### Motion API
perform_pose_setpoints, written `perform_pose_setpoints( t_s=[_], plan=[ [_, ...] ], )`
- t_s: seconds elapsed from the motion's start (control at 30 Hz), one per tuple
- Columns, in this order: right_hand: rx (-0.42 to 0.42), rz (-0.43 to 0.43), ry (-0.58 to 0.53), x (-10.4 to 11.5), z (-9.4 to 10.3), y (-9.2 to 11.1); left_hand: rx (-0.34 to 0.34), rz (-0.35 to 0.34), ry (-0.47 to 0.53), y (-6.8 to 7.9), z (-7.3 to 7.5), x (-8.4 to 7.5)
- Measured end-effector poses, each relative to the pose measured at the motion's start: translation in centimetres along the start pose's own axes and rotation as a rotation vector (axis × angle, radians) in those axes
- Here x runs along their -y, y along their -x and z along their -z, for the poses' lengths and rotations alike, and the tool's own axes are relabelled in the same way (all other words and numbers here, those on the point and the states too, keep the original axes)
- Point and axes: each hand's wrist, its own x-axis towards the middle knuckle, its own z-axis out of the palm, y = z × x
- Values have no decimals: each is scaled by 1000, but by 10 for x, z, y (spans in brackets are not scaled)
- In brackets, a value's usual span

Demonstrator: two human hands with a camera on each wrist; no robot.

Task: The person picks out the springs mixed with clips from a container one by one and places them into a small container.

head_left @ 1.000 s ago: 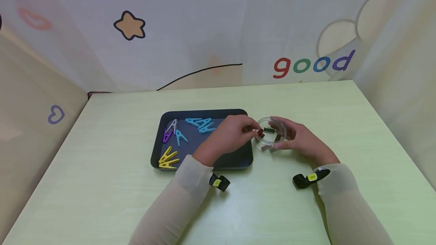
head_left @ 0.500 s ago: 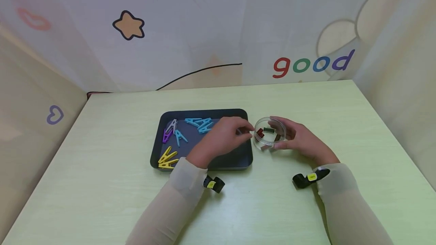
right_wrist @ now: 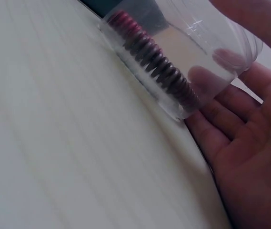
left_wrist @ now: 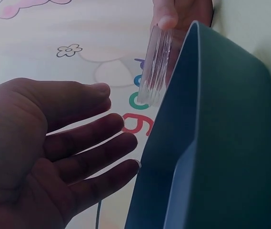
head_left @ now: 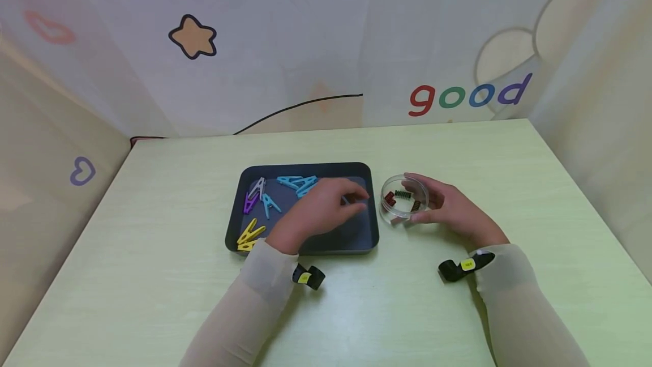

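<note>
My left hand (head_left: 321, 205) hovers over the dark tray (head_left: 354, 239), palm facing right. In the left wrist view its fingers (left_wrist: 102, 143) are nearly straight and hold nothing. Just right of the tray, my right hand (head_left: 453, 208) grips a round clear plastic jar (right_wrist: 183, 40) around its far side, thumb toward me. Inside the jar lie coil springs: a red one (head_left: 389, 199), a dark green one (head_left: 402, 195) and a small dark one (head_left: 416, 206). The jar is close over the table, its side beside the tray's right wall.
Plastic clothespins lie in the tray's left and back parts: several blue ones, such as a blue clothespin (head_left: 270, 204), a purple clothespin (head_left: 250, 203), a pale lilac clothespin (head_left: 257, 188) and two yellow clothespins (head_left: 249, 231). A printed curtain (head_left: 285, 44) hangs behind the pale table (head_left: 153, 242).
My left hand has let go of the red spring, which now rests in the jar, and has drawn back left over the tray. The right hand and jar stay in place.
</note>
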Motion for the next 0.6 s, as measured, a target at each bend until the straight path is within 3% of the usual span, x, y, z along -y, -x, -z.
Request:
perform_pose_setpoints(
  t_s=[0.6],
  plan=[
    [-12, -6, -3, 1, 0, 1, 30, 45, -15, 11, 9, 8]
  ],
)
